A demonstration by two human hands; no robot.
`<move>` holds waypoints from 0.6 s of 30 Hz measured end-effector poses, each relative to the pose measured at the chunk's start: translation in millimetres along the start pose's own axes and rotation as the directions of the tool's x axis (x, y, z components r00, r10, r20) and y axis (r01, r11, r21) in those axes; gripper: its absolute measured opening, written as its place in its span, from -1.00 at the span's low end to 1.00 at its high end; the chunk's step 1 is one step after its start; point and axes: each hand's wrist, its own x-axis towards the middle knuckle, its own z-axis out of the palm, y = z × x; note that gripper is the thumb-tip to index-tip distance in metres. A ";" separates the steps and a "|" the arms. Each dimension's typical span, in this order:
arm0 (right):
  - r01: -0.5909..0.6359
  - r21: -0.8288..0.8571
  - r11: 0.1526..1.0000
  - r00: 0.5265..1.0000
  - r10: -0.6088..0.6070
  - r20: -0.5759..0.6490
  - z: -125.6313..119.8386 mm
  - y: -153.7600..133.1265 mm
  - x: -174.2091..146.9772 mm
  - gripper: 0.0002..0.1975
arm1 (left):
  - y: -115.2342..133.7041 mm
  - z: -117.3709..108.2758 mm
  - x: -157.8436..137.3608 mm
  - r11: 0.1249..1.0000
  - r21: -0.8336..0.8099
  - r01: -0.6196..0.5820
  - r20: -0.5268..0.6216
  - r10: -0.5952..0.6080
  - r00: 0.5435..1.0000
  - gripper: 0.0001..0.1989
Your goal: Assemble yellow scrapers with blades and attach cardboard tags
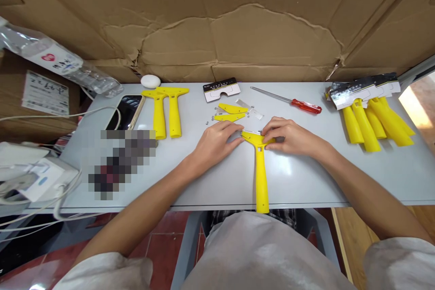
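Observation:
A yellow scraper (261, 176) lies on the table with its handle pointing towards me, the end overhanging the front edge. A thin silvery strip, perhaps a blade, shows along the top of its head. My left hand (219, 141) pinches the left end of the head between thumb and fingers. On the right end, my right hand (287, 137) closes its fingers, covering that part of the head. Just beyond are two loose yellow cover plates (233, 108), several small screws (207, 123) and a clear thin packet (254, 111).
Two yellow scrapers (175, 115) lie at left beside a phone (125, 111) and a white oval object (150, 81). A printed card (221, 90) and red-handled screwdriver (306, 106) lie behind. Several carded scrapers (367, 127) are piled right. Cardboard (238, 45) walls the back.

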 end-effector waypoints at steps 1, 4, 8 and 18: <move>0.000 0.000 1.000 1.000 0.000 -0.003 -0.1 -0.1 0.0 -0.90 | 0.2 -0.9 0.3 1.000 -0.013 0.009 0.004 -0.009 1.000 -0.75; 0.003 0.004 1.000 1.000 -0.003 -0.017 0.1 0.3 -0.1 -0.90 | 1.5 -2.9 2.2 0.998 -0.058 0.021 0.030 -0.020 0.999 -0.80; 0.002 0.004 1.000 0.999 -0.002 -0.048 2.4 4.0 -1.0 -0.87 | 4.1 -3.7 4.1 0.988 -0.152 0.034 0.034 -0.029 0.999 -0.85; 0.067 -0.075 0.995 0.990 -0.076 -0.120 8.6 9.2 -0.7 -0.81 | 2.2 -1.1 2.8 0.994 -0.106 -0.025 0.037 0.029 0.999 -0.80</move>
